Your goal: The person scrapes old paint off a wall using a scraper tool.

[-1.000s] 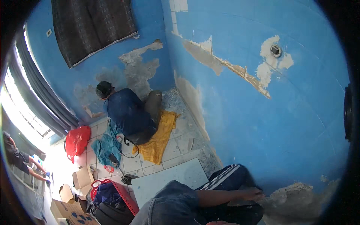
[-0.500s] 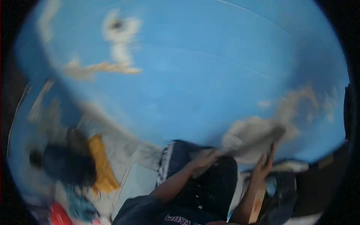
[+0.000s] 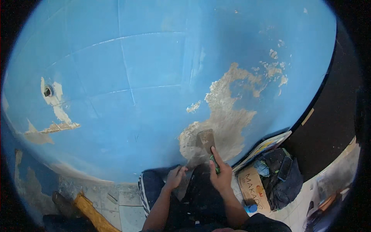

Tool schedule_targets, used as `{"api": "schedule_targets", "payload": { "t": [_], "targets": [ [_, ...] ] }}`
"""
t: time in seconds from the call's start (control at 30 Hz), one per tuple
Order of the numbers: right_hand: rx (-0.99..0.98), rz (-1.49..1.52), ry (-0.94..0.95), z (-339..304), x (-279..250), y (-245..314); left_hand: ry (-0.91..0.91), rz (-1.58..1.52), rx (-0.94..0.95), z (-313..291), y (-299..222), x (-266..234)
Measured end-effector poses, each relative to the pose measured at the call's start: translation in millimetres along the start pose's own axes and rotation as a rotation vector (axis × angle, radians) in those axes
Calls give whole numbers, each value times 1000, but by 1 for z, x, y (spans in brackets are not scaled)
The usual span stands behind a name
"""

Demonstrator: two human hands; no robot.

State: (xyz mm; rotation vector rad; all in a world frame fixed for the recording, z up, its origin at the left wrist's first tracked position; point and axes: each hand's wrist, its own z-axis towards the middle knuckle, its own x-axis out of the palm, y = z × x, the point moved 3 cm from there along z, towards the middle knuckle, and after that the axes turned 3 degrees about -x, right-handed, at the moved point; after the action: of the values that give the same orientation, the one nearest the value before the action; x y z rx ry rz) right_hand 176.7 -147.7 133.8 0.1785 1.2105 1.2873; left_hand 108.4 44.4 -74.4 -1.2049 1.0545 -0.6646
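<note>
Head view, right hand (image 3: pixel 222 177): grasping a wide-bladed scraper (image 3: pixel 207 141) by its green handle (image 3: pixel 215 164), with index finger stretched toward the metal.
Blade (image 3: pixel 206 137): pointing up, tilted slightly left, in front of the bare grey plaster patch (image 3: pixel 232 120) low on the blue wall (image 3: pixel 150 58); cannot tell whether touching.
Left hand (image 3: pixel 176 178): curled above the lap, just left of the scraper; cannot tell whether gripping anything.
Dark trousers (image 3: pixel 152 182): striped white along the left side, close to the wall.
Cardboard box (image 3: pixel 247 185): right of the right hand, beside dark cloth (image 3: pixel 291 189) with a smartphone (image 3: pixel 285 168) on top.
Yellow cloth (image 3: pixel 92 213): lying crumpled at lower left.
</note>
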Motion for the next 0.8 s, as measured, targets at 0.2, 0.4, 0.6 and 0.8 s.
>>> {"api": "schedule_targets", "payload": {
  "t": [0.2,0.4,0.6,0.8],
  "targets": [
    [-325,56,-297,87,-48,51,-14,-22,-16,-2,-14,-3],
    [-264,94,-296,103,-74,97,-26,21,-19,3,-13,-2],
    [-78,-10,-206,49,-26,43,-8,-16,-50,1,-5,-4],
    [-345,33,-434,108,-63,78,31,-3,-2,5,-5,-3]
  ]
}}
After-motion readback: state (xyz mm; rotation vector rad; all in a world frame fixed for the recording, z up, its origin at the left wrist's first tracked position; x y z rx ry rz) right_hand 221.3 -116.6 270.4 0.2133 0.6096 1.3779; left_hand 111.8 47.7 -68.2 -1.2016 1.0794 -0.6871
